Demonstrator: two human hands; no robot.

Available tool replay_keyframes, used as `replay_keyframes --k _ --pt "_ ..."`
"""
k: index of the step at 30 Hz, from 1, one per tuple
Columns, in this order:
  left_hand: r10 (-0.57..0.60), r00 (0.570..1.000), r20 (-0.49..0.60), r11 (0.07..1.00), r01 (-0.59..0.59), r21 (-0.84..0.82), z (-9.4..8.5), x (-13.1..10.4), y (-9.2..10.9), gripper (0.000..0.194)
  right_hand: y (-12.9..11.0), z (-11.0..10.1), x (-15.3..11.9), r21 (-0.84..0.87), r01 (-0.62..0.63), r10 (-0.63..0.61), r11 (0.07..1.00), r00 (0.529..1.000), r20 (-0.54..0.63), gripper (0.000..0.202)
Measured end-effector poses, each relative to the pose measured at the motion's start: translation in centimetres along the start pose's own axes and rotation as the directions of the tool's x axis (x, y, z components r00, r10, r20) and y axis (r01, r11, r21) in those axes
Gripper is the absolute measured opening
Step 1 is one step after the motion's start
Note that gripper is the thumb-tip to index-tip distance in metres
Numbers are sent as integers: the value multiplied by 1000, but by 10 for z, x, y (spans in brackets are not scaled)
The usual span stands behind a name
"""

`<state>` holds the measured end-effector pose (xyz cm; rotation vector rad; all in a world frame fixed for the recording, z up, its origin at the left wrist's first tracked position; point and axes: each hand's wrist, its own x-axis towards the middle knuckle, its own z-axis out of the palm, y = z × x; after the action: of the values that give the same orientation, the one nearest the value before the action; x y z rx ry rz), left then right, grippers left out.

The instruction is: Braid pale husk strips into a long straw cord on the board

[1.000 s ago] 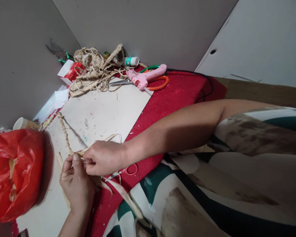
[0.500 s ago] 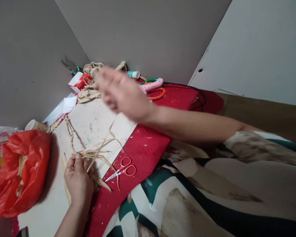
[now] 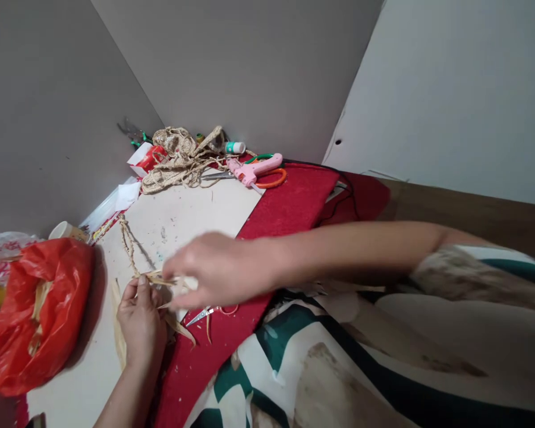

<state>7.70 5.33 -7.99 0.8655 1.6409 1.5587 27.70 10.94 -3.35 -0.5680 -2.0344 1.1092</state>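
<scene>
My left hand [image 3: 140,312] is closed in a pinch on a braided cord of dried, straw-coloured plant strips, low over the white board. The finished part of the braid [image 3: 127,238] runs away from the fingers toward the back. Loose strips [image 3: 181,330] fan out to the right of the pinch. Right beside it, my right hand [image 3: 218,267] is over those strips, thumb and fingertips near them; motion blur hides whether it grips any. Small red-handled scissors [image 3: 205,314] lie just below the right hand, which partly covers their handles.
An orange-red plastic bag [image 3: 66,297] with dried strips inside stands at left. At the back are coiled braided cord [image 3: 169,172], a pink glue gun [image 3: 252,171], orange-handled scissors [image 3: 276,178], a glue stick [image 3: 235,147] and pliers [image 3: 134,134]. A paper cup [image 3: 66,230] stands near the wall.
My right hand has come down from above the back of the board to the loose strips. Coiled cord and glue gun are uncovered. My left hand keeps its pinch on the braid.
</scene>
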Motion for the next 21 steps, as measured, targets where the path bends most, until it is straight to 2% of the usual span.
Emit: replay_keyframes --k 1,2,4,7,10,14,18,21 --pt "1 1000 2 1000 -1 -1 0 0 0 31 -4 19 2 -204 78 -40 976 982 183 14" --pt "3 1000 2 1000 -3 -5 0 0 0 32 -3 35 5 -355 161 -36 921 942 333 15" --pt "6 1000 4 1000 -6 -24 -1 0 -2 33 6 54 9 -477 184 24 859 918 397 15" --pt "4 1000 15 998 -3 -61 -2 1 -4 33 18 57 12 -539 128 97 833 924 369 21" --pt "-4 1000 28 996 7 -87 -3 2 -7 32 19 55 11 -530 85 132 844 924 358 27" --pt "-11 999 42 994 15 -104 -4 1 -7 32 20 59 11 -510 65 161 858 908 386 21" --pt "-16 998 57 992 23 -127 -3 -1 -6 30 16 42 26 -460 51 107 886 944 312 19" --pt "-12 996 86 991 24 -134 -1 -1 -6 27 2 26 54 -392 67 28 917 972 232 14"
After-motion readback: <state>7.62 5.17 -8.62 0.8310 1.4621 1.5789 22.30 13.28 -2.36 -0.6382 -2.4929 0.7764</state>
